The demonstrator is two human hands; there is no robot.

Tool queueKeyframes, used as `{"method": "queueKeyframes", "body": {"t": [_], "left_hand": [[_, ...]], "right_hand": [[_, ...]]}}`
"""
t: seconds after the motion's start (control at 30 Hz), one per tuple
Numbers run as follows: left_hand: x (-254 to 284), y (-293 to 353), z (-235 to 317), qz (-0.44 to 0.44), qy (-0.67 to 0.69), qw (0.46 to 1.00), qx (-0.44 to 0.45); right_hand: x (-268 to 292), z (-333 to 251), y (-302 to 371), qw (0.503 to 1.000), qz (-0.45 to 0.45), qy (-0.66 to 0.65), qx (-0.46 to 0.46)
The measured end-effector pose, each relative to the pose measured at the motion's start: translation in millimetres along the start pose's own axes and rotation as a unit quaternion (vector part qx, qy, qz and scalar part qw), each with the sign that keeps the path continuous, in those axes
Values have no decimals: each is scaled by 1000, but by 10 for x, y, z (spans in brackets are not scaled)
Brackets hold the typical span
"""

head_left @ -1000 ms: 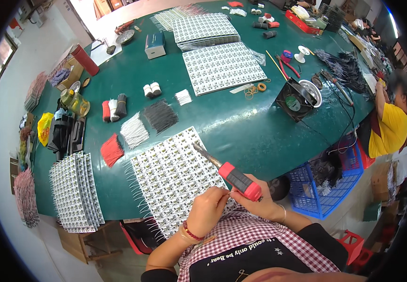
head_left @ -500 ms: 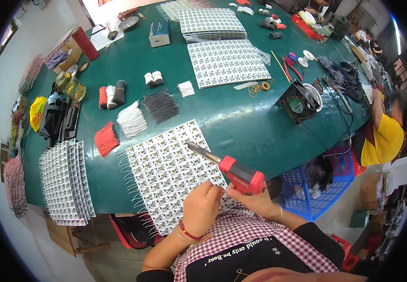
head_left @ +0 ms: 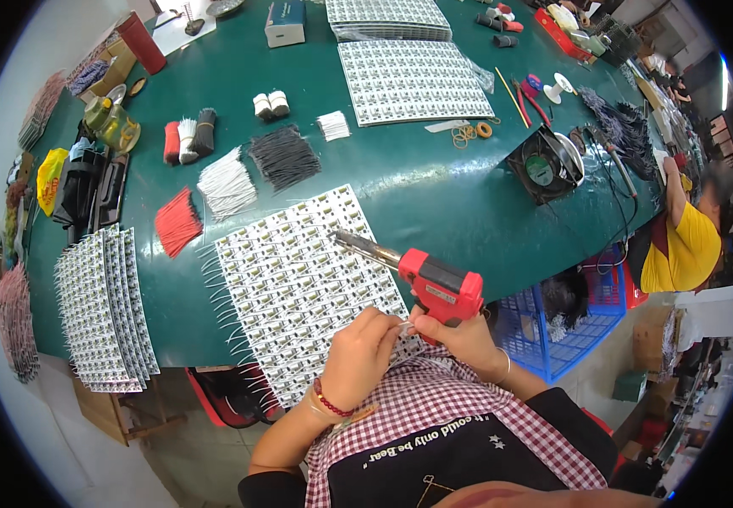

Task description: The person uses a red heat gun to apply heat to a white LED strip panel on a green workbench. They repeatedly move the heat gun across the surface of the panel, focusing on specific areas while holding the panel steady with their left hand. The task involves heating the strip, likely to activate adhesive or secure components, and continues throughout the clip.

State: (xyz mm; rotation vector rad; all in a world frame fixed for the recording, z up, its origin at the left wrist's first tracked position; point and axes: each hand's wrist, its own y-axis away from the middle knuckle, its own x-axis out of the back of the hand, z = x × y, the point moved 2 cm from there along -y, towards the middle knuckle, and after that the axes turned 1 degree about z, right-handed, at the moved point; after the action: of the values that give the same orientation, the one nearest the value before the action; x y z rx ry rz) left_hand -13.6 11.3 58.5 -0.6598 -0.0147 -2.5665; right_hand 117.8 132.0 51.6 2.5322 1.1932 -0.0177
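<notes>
My right hand point(head_left: 470, 345) is wrapped round the red-and-black soldering gun point(head_left: 444, 288), whose metal barrel points to the upper left over the panel. My left hand point(head_left: 358, 351) is closed in a pinch on a thin white wire point(head_left: 405, 328), close to the right fingertips. Beneath both hands, a white panel of small circuit boards point(head_left: 298, 271) lies at the table's near edge, with wires sticking out along its left side. Whether the gun's tip touches the panel, I cannot tell.
Bundles of red wires point(head_left: 178, 222), white wires point(head_left: 227, 183) and black wires point(head_left: 285, 158) lie beyond the panel. Stacked panels point(head_left: 99, 313) stand at left. A fan point(head_left: 544, 165) and soldering iron point(head_left: 616, 161) sit right, above a blue crate point(head_left: 553, 339). A person in yellow point(head_left: 684, 245) works nearby.
The whole view has shifted, so the table appears higher. The gun stands a little more upright over the panel, and both hands keep their hold, fingertips close together.
</notes>
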Motion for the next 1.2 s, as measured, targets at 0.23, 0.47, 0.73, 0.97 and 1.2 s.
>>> {"method": "queueKeyframes", "body": {"t": [0.23, 0.47, 0.73, 0.97, 1.2], "left_hand": [[255, -169, -249, 42, -120, 991, -36], [367, -304, -618, 34, -229, 964, -130], [237, -406, -679, -14, -330, 913, -241], [181, -343, -667, -28, -340, 910, -237], [138, -334, -689, -18, -340, 908, -242]], "right_hand": [[283, -37, -38, 1000, -3, -3, 28], [513, 215, 65, 998, 52, 8, 33], [652, 498, 244, 999, 45, -13, 21], [752, 804, 415, 997, -3, 74, 17], [734, 813, 411, 998, 21, 52, 6]]}}
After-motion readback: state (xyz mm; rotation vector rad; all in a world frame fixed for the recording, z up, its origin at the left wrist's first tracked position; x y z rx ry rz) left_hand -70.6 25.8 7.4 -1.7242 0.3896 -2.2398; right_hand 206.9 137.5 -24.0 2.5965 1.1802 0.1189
